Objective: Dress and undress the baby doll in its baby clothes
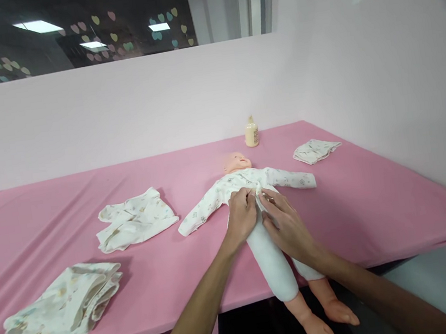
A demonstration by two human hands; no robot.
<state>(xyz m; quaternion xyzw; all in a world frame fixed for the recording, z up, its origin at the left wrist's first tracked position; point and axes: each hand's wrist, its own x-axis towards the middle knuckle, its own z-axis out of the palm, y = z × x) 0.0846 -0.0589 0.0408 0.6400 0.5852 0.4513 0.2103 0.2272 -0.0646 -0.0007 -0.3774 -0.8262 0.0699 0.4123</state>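
You are pinching the doll's white printed cotton shirt (249, 181) at its front hem, left hand (241, 215) and right hand (286, 224) both gripping fabric; the plastic baby doll (238, 163) is lying face-up on the pink-covered desk (41, 223). Keeping both edges aligned is advisable.

Pink walls (117, 115), pink-covered table (29, 225), dark window (65, 29) reflecting ceiling lights (38, 27)

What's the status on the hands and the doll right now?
Left hand and right hand both pinching the doll's shirt at the front hem. Doll on its back, feet past the table edge. Nothing blocking.
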